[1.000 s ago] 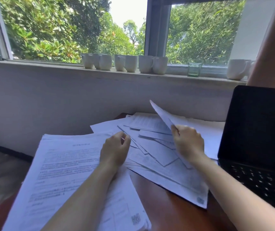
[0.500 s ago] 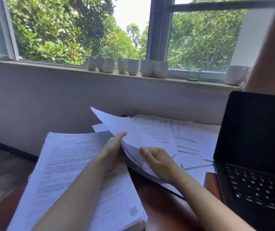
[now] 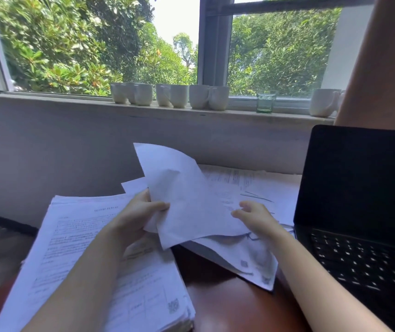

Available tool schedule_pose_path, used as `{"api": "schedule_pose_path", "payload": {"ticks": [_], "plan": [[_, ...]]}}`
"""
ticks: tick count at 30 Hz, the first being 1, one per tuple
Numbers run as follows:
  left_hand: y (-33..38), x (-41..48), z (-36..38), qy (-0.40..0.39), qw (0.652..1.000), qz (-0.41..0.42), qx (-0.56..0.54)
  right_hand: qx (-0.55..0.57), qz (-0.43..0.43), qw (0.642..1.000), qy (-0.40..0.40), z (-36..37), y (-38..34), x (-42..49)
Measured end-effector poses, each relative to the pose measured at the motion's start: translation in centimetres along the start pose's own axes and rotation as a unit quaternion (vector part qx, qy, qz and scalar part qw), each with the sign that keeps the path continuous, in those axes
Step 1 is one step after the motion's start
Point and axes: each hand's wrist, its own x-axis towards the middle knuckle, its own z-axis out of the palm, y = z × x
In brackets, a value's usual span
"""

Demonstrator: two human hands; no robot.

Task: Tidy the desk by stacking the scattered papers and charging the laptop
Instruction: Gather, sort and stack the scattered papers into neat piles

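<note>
A thick stack of printed papers [image 3: 76, 240] lies on the left of the brown desk [image 3: 218, 305]. My left hand [image 3: 136, 219] pinches a lifted bundle of white sheets [image 3: 186, 197] by its left edge, above the gap between the stack and the loose papers. My right hand [image 3: 256, 218] hovers at the bundle's right edge with fingers relaxed and spread, holding nothing. More scattered papers [image 3: 246, 188] lie flat behind and under it. An open black laptop [image 3: 359, 200] with a dark screen stands at the right. No charger is in view.
Several white mugs [image 3: 172, 95] and a small green glass [image 3: 264, 103] line the windowsill. Another white mug [image 3: 323, 103] stands at the sill's right end. A grey wall runs behind the desk, with the floor visible at the left.
The loose sheets were gathered by my right hand and passed leftward. My left hand now holds the raised bundle, and my right hand has let go.
</note>
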Motion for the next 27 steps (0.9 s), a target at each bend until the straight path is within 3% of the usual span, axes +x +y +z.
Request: {"api": "schedule_pose_path", "payload": {"ticks": [4,8,12,14,19,23,27], "plan": [[-0.4,0.1,-0.2,0.067,0.987,0.008,0.146,-0.026,0.01,1.0,0.004,-0.2,0.3,0.4],[-0.5,0.1,-0.2,0.124,0.935,0.016,0.332,-0.006,0.04,0.999,-0.01,-0.4,0.4,0.4],[-0.3,0.1,0.3,0.17,0.906,0.009,0.388,0.004,0.031,1.0,-0.005,0.1,0.6,0.3],[-0.2,0.3,0.1,0.184,0.892,-0.004,0.413,0.035,0.022,0.998,0.039,0.1,0.8,0.5],[0.5,-0.1,0.0,0.101,0.906,-0.065,0.405,0.11,0.003,0.971,0.214,-0.6,1.4,1.1],[0.5,-0.2,-0.1,0.092,0.92,-0.062,0.376,0.14,-0.033,0.953,0.268,-0.6,1.5,1.2],[0.1,0.0,-0.3,0.137,0.967,-0.011,0.215,0.155,-0.063,0.944,0.283,-0.7,1.2,1.2]]}}
